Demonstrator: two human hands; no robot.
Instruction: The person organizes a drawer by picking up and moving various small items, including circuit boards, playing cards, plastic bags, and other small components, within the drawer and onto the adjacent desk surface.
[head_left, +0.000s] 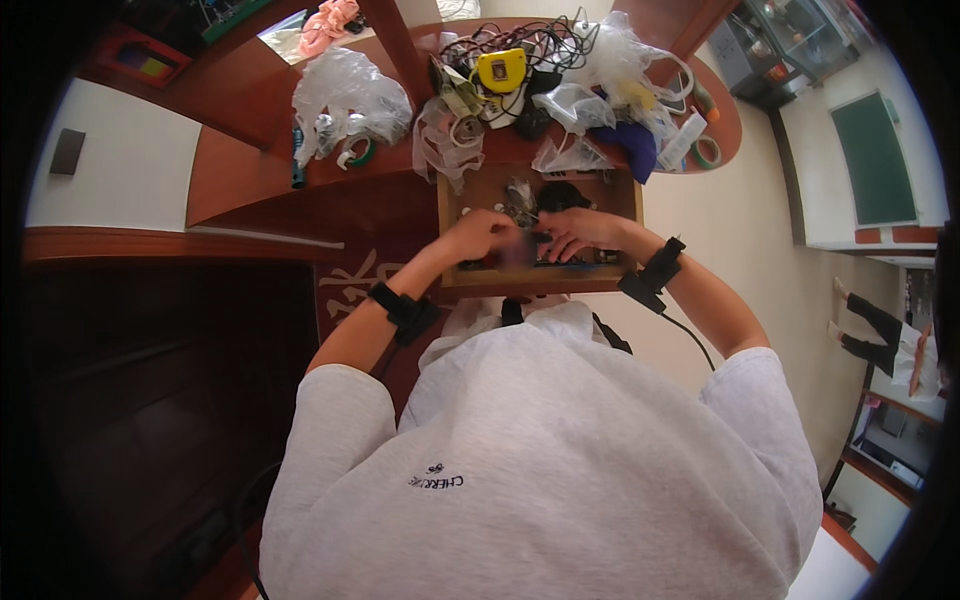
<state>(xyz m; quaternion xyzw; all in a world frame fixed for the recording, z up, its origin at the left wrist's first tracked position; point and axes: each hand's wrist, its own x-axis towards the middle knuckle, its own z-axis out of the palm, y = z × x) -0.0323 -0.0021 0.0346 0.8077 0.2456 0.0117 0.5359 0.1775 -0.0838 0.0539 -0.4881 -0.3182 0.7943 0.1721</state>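
An open wooden drawer (448, 271) is pulled out from the desk in front of me, with small mixed items inside. My left hand (480, 234) is over its left half, fingers curled beside a blurred dark, roundish thing (516, 249). I cannot tell whether those fingers grip it. Over the right half is my right hand (581, 229), its fingers partly spread and pointing left, close to a small black item (540, 237). Whether it holds that item is unclear. Behind the hands lie a black bundle (562, 196) and a clear plastic packet (520, 193).
Tangled cables (559, 37), a yellow tape measure (501, 70) and plastic bags (352, 97) crowd the desktop (247, 180). A green tape roll (363, 152) lies left, another roll (706, 151) right. A dark cabinet (172, 375) stands at my left. Another person (892, 337) is at far right.
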